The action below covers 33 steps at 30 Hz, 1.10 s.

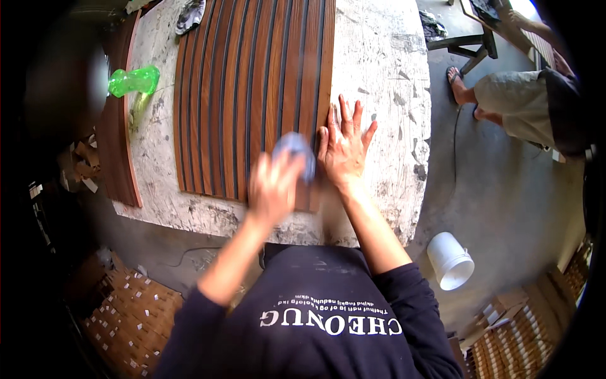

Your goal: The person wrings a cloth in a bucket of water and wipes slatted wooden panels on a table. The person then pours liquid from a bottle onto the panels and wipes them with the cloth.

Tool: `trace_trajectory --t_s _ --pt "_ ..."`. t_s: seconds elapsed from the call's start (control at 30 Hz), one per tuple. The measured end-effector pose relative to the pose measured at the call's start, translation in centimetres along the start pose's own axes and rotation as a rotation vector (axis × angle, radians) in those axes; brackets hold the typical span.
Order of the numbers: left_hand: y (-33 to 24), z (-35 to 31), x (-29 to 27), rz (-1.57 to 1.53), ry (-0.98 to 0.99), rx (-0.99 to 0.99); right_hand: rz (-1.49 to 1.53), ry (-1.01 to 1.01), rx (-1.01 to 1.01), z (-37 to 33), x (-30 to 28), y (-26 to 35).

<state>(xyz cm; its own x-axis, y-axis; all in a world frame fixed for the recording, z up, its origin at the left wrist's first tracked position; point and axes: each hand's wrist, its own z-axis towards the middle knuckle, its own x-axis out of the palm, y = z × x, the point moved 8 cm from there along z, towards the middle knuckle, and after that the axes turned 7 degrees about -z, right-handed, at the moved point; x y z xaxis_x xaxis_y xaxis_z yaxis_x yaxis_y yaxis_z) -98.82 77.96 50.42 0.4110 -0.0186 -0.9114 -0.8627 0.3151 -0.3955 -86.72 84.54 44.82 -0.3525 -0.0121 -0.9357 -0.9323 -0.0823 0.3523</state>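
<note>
A brown wood slatted panel (254, 95) with dark grooves lies flat on the worn, white-painted worktable (379, 57). My left hand (273, 189), smeared by motion, is over the panel's near right part. Under its fingertips is a blue cloth (295, 151), pressed against the slats; its exact form is blurred. My right hand (346, 142) lies with fingers spread at the panel's right edge, thumb side against it and the other fingers on the tabletop. Nothing shows in that hand.
A green plastic bottle (136, 81) lies to the left, near a long brown board (120, 145). A crumpled rag (189, 16) sits at the panel's far left corner. A white bucket (449, 259) stands on the floor at right. Another person (517, 101) is beyond it.
</note>
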Motion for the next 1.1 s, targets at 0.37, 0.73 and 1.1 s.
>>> trace_trajectory --t_s 0.37,0.73,1.1 --pt "5.2 13.9 -1.6 -0.098 -0.068 -0.092 0.021 -0.066 -0.059 0.3 -1.1 1.9" --pt "2.7 9.5 -1.9 -0.081 -0.232 0.078 0.014 -0.086 -0.052 0.4 -1.2 1.5" --pt "-2.4 -8.6 -2.3 -0.259 0.043 -0.201 0.057 -0.066 -0.035 -0.5 -1.2 1.2"
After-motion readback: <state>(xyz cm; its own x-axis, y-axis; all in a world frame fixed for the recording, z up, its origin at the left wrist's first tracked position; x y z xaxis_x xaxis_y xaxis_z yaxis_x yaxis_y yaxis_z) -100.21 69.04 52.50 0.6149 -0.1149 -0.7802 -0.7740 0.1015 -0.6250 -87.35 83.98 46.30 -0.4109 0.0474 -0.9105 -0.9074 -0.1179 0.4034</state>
